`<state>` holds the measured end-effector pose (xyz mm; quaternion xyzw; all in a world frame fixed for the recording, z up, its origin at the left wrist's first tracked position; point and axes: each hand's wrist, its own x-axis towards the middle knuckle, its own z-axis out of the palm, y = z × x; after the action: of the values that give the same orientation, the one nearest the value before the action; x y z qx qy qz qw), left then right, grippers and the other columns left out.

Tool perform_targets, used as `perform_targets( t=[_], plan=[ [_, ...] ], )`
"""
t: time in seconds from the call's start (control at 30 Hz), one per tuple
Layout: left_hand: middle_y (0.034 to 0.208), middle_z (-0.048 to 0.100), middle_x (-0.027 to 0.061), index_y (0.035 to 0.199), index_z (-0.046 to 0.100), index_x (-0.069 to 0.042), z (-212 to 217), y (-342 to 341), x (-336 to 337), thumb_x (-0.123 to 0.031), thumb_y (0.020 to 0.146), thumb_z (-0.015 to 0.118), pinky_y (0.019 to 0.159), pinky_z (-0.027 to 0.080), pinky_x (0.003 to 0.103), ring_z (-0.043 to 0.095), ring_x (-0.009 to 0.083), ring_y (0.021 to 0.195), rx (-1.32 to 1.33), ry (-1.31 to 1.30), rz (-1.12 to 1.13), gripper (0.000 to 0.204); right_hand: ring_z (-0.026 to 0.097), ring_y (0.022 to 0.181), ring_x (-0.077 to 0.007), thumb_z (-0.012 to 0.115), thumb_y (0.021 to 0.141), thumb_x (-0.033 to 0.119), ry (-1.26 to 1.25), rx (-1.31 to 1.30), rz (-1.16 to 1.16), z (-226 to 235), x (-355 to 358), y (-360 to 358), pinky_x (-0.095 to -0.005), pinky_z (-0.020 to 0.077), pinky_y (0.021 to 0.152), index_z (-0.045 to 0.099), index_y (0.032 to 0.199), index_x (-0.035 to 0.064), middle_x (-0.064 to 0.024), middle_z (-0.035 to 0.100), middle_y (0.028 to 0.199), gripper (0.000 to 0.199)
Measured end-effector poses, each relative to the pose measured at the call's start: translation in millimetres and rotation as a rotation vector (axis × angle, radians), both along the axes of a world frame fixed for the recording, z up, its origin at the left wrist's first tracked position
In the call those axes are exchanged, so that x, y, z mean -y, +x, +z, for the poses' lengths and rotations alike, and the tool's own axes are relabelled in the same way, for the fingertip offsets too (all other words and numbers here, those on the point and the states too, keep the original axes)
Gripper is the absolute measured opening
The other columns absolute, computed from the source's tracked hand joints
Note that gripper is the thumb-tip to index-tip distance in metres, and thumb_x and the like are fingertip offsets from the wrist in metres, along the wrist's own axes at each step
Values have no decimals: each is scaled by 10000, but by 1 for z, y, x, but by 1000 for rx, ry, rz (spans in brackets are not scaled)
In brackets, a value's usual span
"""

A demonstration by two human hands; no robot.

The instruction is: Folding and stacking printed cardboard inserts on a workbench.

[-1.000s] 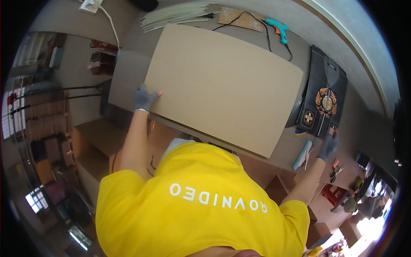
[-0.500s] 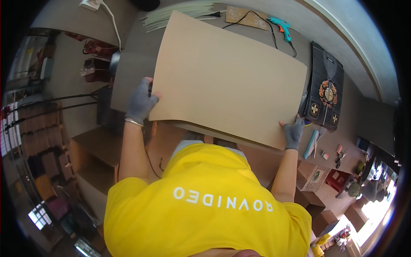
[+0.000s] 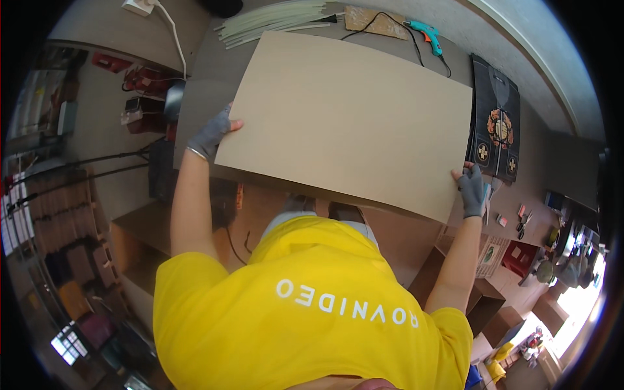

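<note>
A large tan cardboard sheet spans the space in front of me, lying over the grey table and reaching past its near edge. My left hand, in a grey fingerless glove, pinches the sheet's left edge, thumb on top and the other fingers mostly hidden beneath. At the right edge my right hand, gloved the same way, grips the board near its lower right corner with thumb and fingers. What lies under the sheet is hidden.
Beyond the sheet lie pale glue sticks, a stained board and a teal glue gun with a black cord. A black printed package sits close to the right edge. Scissors rest farther right; an open cardboard box stands lower left.
The sheet's far left corner has come nearer to me, and its right side has shifted right and slightly away. My right hand moved right and up with it; my left hand moved slightly.
</note>
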<state>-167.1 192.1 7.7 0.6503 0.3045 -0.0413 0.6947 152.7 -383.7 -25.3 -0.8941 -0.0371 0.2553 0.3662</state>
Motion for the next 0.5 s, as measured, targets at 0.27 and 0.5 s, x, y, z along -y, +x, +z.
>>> perform_targets(
  t=[0.27, 0.5],
  plan=[
    [1345, 517, 230, 1447, 392, -28, 76, 30, 64, -231, 829, 645, 1027, 425, 341, 531, 357, 1220, -70, 862, -416, 698, 601, 1077, -143, 584, 934, 179, 496, -84, -2, 57, -30, -14, -269, 522, 842, 422, 1433, 38, -89, 585, 1281, 543],
    [1435, 465, 175, 1157, 625, -151, 43, 108, 117, -436, 863, 633, 1025, 318, 637, 419, 465, 1299, 320, 1568, -402, 410, 474, 1247, -182, 607, 964, 343, 563, 105, 76, 92, -83, -48, -320, 360, 1062, 363, 1449, 0, -106, 503, 1379, 642]
  ],
)
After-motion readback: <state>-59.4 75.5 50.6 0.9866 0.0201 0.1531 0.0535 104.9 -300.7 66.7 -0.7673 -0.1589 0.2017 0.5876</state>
